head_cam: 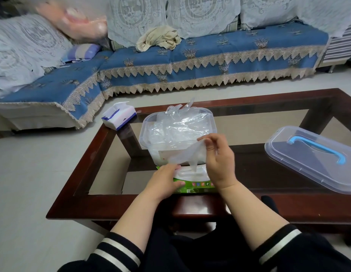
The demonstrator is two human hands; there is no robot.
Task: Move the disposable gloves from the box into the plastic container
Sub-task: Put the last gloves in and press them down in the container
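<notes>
A blue sofa cover [210, 55] carried a beige lace fringe; the clear lid [315, 160] bore a blue handle [317, 149]; the box [192, 185] was green.

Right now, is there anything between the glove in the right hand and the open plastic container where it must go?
Nothing visible blocks it. The right hand pinches the glove just in front of the plastic container, whose top is open. Its lid lies apart, to the right. The left hand rests on the glove box.
</notes>
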